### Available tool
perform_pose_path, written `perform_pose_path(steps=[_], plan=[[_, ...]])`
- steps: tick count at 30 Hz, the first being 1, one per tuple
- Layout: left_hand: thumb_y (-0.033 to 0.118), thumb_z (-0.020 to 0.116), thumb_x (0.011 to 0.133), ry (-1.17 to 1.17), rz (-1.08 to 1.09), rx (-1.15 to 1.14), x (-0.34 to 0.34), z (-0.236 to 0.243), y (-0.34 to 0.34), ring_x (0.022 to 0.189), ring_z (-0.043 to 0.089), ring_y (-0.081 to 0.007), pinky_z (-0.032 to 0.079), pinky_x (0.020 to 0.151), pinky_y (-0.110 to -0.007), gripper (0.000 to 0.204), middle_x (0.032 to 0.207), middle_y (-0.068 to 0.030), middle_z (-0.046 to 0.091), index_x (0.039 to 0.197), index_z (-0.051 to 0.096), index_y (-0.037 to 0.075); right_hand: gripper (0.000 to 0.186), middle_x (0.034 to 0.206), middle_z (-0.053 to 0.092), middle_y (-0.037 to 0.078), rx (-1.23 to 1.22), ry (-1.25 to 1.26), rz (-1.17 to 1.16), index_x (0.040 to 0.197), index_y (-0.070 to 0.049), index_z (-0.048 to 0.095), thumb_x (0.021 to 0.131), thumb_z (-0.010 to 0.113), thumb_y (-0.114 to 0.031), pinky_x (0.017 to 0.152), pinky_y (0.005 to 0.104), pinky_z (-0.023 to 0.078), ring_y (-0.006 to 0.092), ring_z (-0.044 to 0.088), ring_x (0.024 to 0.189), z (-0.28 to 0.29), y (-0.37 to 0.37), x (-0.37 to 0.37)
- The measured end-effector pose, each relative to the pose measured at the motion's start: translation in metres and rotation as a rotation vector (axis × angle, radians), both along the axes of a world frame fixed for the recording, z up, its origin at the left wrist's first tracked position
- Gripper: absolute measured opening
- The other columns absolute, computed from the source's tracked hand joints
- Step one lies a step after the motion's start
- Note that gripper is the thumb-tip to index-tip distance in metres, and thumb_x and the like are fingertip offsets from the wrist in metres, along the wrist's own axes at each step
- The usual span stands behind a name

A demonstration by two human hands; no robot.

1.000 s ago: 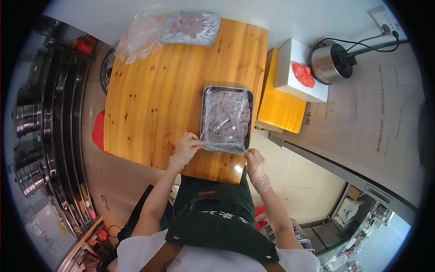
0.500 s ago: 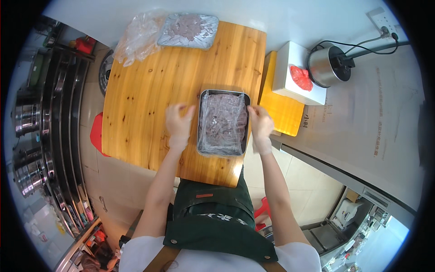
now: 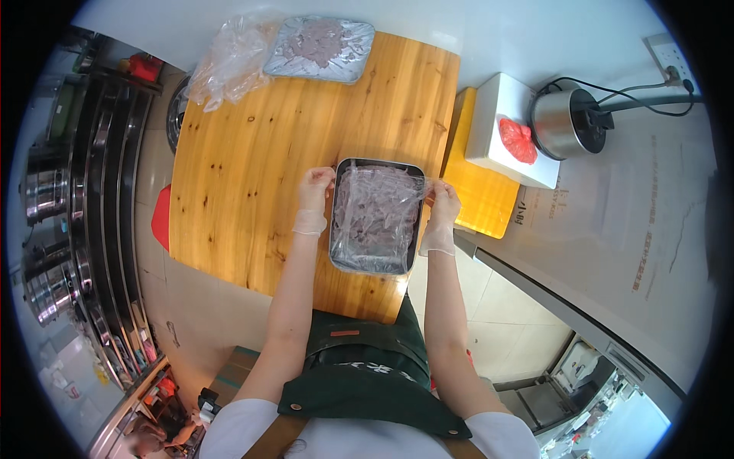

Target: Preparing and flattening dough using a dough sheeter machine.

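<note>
A dark metal tray (image 3: pixel 333 243) stands near the front right edge of the wooden table. It is filled with a greyish-purple mass, possibly meat, lying under clear plastic film (image 3: pixel 375 218). Both my hands wear clear gloves. My right hand (image 3: pixel 442 205) pinches the film at the tray's upper right, where a stretch of it reaches past the rim. At the upper left rim my left hand (image 3: pixel 316 190) is closed, its fingertips at the film's edge. The film is drawn across between the two hands.
A second tray (image 3: pixel 355 63) with film and similar contents sits at the table's (image 3: pixel 245 191) far side, beside a crumpled plastic bag (image 3: pixel 229 65). At right, a white box (image 3: pixel 489 130) bears a red bag (image 3: pixel 518 141) and a steel pot (image 3: pixel 562 126), next to a yellow board (image 3: pixel 483 195).
My left hand has moved from beside the tray to its left rim and closed there. My right hand now stretches the film out past the right rim, and the film lies more spread.
</note>
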State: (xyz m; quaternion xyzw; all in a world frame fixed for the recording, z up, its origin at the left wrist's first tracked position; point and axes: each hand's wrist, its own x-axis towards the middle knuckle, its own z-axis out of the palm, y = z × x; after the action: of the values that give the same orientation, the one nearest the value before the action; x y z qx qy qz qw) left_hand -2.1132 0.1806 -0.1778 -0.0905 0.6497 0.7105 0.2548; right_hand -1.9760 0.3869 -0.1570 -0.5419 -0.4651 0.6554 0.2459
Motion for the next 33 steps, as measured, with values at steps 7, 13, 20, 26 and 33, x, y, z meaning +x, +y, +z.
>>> perform_pose_path(steps=[7, 13, 20, 26, 33], plan=[[0.023, 0.072, 0.081, 0.568, -0.106, -0.551, 0.01, 0.03, 0.029, 0.072, 0.062, -0.0183, 0.048, 0.064, -0.031, 0.018, 0.079, -0.0054, 0.064, 0.086, 0.067, 0.007, 0.016, 0.074, 0.063, 0.002, 0.107, -0.007, 0.074, 0.086, -0.002, 0.06, 0.093, 0.058, -0.016, 0.055, 0.0211, 0.037, 0.0065, 0.05, 0.061, 0.014, -0.005, -0.008], [0.026, 0.074, 0.077, 0.766, -0.286, -0.912, 0.017, 0.015, 0.034, 0.074, 0.064, -0.0229, 0.05, 0.067, -0.034, 0.022, 0.079, -0.0074, 0.066, 0.091, 0.07, 0.009, 0.019, 0.079, 0.065, 0.004, 0.141, -0.018, 0.094, 0.091, -0.004, 0.061, 0.095, 0.054, -0.022, 0.064, 0.0236, 0.045, 0.0092, 0.058, 0.071, 0.013, -0.008, -0.006], [0.012, 0.065, 0.085, 0.167, -0.013, -0.166, 0.013, 0.003, 0.022, 0.064, 0.057, -0.0109, 0.045, 0.06, -0.026, 0.014, 0.076, -0.0005, 0.065, 0.093, 0.071, 0.002, 0.014, 0.071, 0.058, 0.002, 0.036, -0.02, -0.118, 0.091, -0.003, 0.06, 0.096, 0.05, -0.011, 0.057, 0.0239, 0.042, 0.0097, 0.053, 0.064, 0.012, -0.01, -0.01], [0.013, 0.06, 0.09, -0.076, 0.024, 0.015, 0.01, 0.015, 0.016, 0.061, 0.053, -0.0078, 0.042, 0.058, -0.021, 0.014, 0.075, 0.0008, 0.061, 0.094, 0.067, 0.002, 0.016, 0.072, 0.059, 0.005, 0.462, -0.229, -0.105, 0.087, 0.002, 0.062, 0.094, 0.051, -0.009, 0.055, 0.0274, 0.041, 0.0124, 0.05, 0.06, 0.004, -0.017, -0.019], [0.02, 0.057, 0.094, -0.262, 0.164, 0.084, 0.015, 0.033, 0.029, 0.058, 0.05, -0.0079, 0.041, 0.051, -0.024, 0.017, 0.064, 0.0044, 0.048, 0.101, 0.062, 0.004, 0.015, 0.079, 0.066, 0.019, 0.757, -0.495, 0.012, 0.092, -0.003, 0.062, 0.094, 0.055, -0.015, 0.062, 0.0408, 0.048, 0.0333, 0.064, 0.069, -0.003, -0.024, -0.028]])
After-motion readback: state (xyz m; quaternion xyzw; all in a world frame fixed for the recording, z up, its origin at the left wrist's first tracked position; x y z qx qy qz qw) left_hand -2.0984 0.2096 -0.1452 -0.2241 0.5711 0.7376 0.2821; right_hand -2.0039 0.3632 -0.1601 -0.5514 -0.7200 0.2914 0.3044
